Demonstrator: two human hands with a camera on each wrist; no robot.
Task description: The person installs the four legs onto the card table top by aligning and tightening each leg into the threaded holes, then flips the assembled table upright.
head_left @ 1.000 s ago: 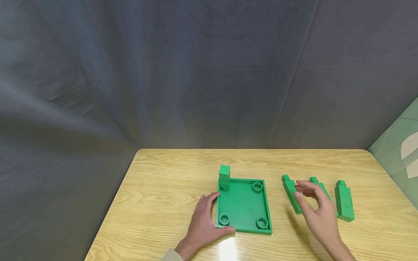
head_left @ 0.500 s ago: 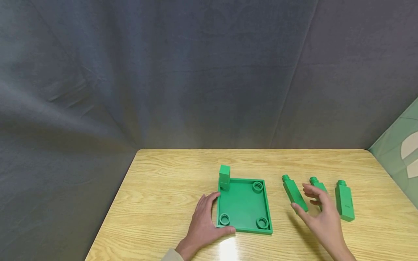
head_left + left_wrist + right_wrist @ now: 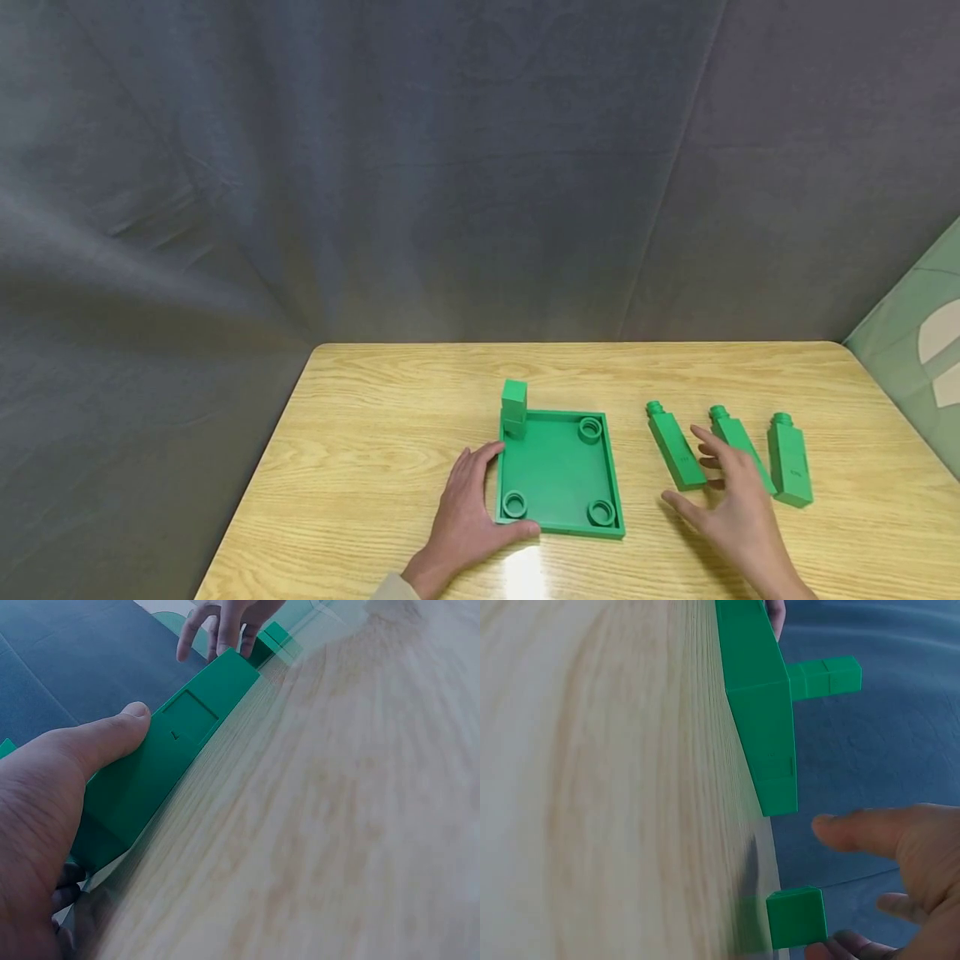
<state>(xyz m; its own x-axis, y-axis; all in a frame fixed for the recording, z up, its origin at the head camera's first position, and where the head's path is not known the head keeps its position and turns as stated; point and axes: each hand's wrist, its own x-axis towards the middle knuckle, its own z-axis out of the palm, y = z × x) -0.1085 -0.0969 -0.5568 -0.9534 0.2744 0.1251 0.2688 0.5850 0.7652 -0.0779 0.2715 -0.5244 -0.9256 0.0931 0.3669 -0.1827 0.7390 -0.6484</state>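
Note:
A square green plastic tray (image 3: 558,471) with low walls lies on the table, round threaded sockets in three of its corners. A green post (image 3: 514,408) stands upright in its far left corner. My left hand (image 3: 467,512) grips the near left corner, thumb along the front wall and fingers at the left side. Three green posts with screw ends lie to the right: the left post (image 3: 675,446), the middle post (image 3: 741,446) and the right post (image 3: 791,458). Above the first two my right hand (image 3: 738,508) hovers, thumb and fingers spread, around the left post's near end in the right wrist view.
The wood-grain table (image 3: 375,450) runs back to a dark grey curtain (image 3: 480,183). At the far right hangs a pale green cloth (image 3: 918,333) with a light pattern. Bare wood separates the tray from the loose posts.
My right hand has lowered and opened wider, its fingertips shifting right past the left post, which shows more fully now. The left hand and the tray have stayed put.

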